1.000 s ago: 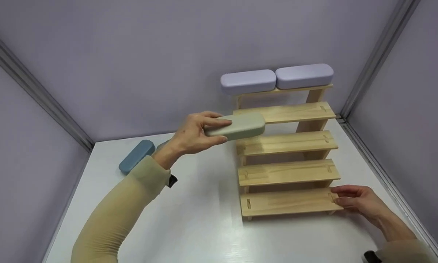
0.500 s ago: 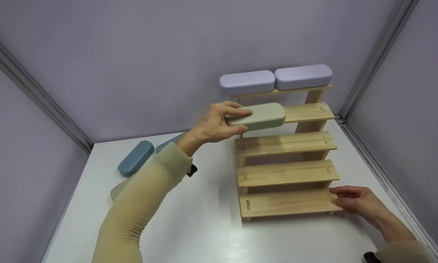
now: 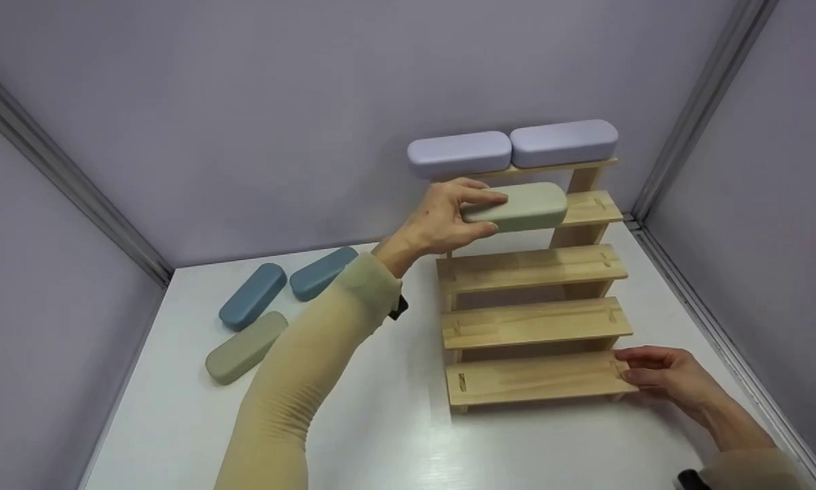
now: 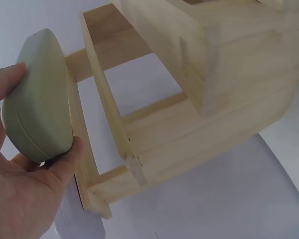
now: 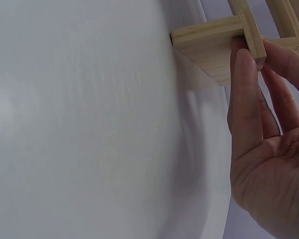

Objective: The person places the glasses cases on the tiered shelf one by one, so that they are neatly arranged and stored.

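My left hand (image 3: 442, 218) grips a pale green glasses case (image 3: 525, 206) by its left end, in front of the second-highest step of a wooden stepped rack (image 3: 533, 320). In the left wrist view a seam runs along the green case (image 4: 42, 94), and fingers and thumb hold its two sides. Whether it touches the step cannot be told. At the rack's lower right, my right hand (image 3: 680, 381) pinches the end of the lowest step. The right wrist view shows the thumb and fingers on both faces of that board (image 5: 254, 37).
Two lavender glasses cases (image 3: 461, 153) lie end to end on the top step. On the white table (image 3: 367, 408), left of the rack, are two blue cases (image 3: 252, 296) and an olive-green case (image 3: 244, 348), partly near my left sleeve. Grey-purple walls (image 3: 278, 122) enclose the table.
My left hand has carried the pale green case right and slightly up, across the second-highest step. The olive-green and blue cases behind the arm have come into view. My right hand stays put.
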